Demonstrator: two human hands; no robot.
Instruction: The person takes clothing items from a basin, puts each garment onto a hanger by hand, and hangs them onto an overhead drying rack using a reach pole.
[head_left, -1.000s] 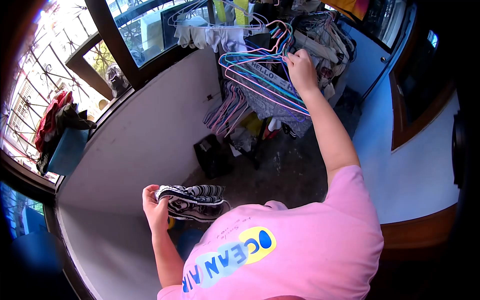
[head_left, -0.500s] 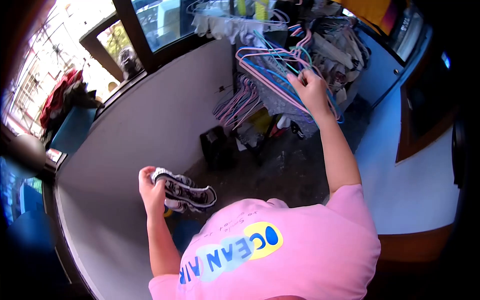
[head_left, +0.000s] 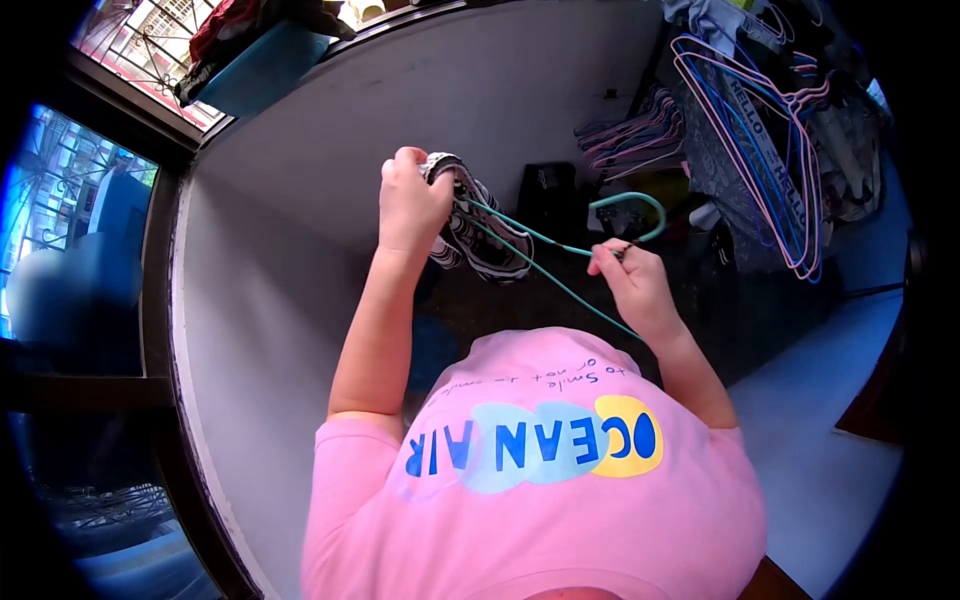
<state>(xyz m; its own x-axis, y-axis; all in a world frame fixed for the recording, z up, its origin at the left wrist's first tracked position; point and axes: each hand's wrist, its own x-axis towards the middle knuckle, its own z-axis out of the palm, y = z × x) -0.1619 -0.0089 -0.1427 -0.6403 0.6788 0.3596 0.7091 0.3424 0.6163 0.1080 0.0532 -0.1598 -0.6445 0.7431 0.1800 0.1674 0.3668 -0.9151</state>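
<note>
My left hand (head_left: 412, 205) is closed on the bunched edge of a black-and-white patterned garment (head_left: 490, 245), which hangs in folds; its exact kind does not show. In my right hand (head_left: 637, 285) is a green clothes hanger (head_left: 545, 270), gripped near the base of its hook. The hook curves up above my fingers. The hanger's far end reaches the garment's opening beside my left hand; whether it lies inside or in front of the cloth I cannot tell.
Pink and blue hangers (head_left: 745, 130) hang on a crowded rack at the right. More hangers (head_left: 650, 130) hang lower beside the grey wall (head_left: 430, 80). A blue basin (head_left: 265, 75) with dark and red cloth sits at the window ledge.
My right hand has come away from the rack with the green hanger and moved down toward the garment. My left hand has raised the garment. The view has turned left.
</note>
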